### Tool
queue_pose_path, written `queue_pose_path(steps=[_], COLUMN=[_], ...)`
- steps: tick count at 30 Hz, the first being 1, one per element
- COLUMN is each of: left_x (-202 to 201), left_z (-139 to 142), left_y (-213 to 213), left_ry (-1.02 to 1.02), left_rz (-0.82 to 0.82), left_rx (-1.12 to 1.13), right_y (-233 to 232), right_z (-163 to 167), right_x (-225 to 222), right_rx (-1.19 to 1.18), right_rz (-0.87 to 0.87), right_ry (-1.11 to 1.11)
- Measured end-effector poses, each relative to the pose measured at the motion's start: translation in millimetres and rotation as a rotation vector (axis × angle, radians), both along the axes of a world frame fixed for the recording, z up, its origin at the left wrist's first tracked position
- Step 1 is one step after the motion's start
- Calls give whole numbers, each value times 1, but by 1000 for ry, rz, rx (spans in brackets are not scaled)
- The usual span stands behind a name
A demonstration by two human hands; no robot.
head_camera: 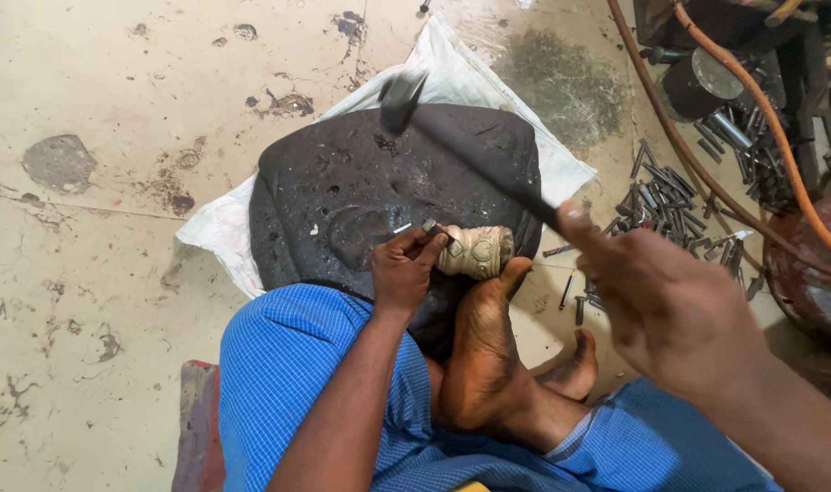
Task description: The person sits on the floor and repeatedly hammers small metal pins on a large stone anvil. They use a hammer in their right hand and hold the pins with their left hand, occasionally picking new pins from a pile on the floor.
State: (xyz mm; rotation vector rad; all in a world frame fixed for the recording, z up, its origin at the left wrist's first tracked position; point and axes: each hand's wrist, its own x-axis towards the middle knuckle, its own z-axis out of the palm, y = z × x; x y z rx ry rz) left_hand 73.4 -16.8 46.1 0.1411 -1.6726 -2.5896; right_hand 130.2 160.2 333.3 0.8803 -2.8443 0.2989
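Note:
My right hand (670,310) grips the handle of a dark hammer (402,98), raised and blurred over a black stone slab (342,182). My left hand (404,264) pinches a small metal punch (428,226) against a pale embossed metal cylinder (477,251) that lies on the slab's near edge. My bare foot (484,337) presses against the cylinder from the near side.
The slab rests on a white sack (217,228) on a stained concrete floor. Several dark metal rods and punches (670,210) lie scattered to the right. An orange hose (780,137), a dark can (698,84) and a reddish drum (811,264) stand at the far right.

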Motion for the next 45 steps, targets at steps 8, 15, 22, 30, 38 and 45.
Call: queue_pose_path(steps=[8,15,22,30,38,45], left_x=[2,2,1,-4,-3,-9], left_z=[14,27,27,23,34,28], left_y=[-1,-2,1,7,10,12], left_ry=[9,37,-26,-10,-48,-7], left_rz=[48,58,76,65,30,94], left_rx=[-208,-269,-445,-435,-584,-523], right_y=[-2,12,18,34,37,34], right_z=[-13,-28,-32,-11,-24,-19], right_x=[-11,-10,-11,-11,-18,-23], right_rx=[339,453,438,222,217,222], right_rz=[-119,-230,-177,-195,109,-73], right_ry=[-302,-450,-357,-142,13,-123])
